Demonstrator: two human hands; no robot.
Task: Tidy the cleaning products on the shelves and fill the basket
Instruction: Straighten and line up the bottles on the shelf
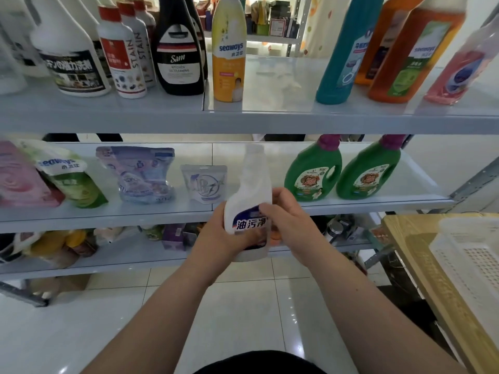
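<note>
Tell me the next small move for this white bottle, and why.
Probably carry the white bottle right toward the white basket: the left hand and right hand both grip it in front of the middle shelf, and the basket sits on the wooden table.

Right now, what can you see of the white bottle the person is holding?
The white bottle looks like opaque plastic, with a broad body narrowing to a long neck. Its top is blurred and no spray head shows. A blue-and-white label carries dark Chinese characters. It is held roughly upright in front of the middle shelf. The left hand grips its lower body, and the right hand grips the other side, fingers over the label's upper edge.
</note>
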